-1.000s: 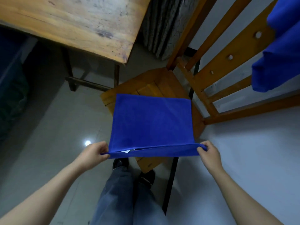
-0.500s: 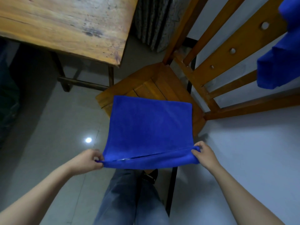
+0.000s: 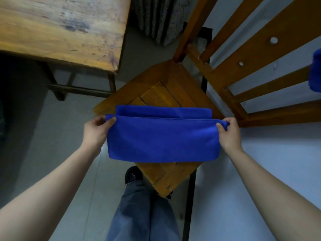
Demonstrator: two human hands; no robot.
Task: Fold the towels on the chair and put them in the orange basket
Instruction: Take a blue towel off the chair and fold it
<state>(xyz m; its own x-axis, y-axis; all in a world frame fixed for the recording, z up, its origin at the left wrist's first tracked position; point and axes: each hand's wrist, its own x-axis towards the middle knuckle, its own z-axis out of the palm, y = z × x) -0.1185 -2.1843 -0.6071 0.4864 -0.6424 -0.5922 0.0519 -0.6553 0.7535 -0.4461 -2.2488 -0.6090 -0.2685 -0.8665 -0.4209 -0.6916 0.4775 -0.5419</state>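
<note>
A blue towel (image 3: 161, 140) lies on the wooden chair seat (image 3: 166, 91), its near half doubled over toward the far edge. My left hand (image 3: 95, 129) pinches the towel's left corner and my right hand (image 3: 229, 133) pinches the right corner, both at the folded-over edge. A strip of the lower layer shows beyond that edge. Another blue towel (image 3: 315, 72) hangs over the chair back at the right border, mostly cut off. No orange basket is in view.
A worn wooden table (image 3: 60, 30) stands at the upper left, its corner close to the chair. The chair's slatted back (image 3: 251, 54) rises on the right. Grey patterned slabs (image 3: 161, 20) lean behind. My legs and a black shoe (image 3: 132, 174) are below the chair on a pale tiled floor.
Both hands have carried the towel's near edge up and forward over the seat, folding it onto the far half. The view has shifted closer to the chair.
</note>
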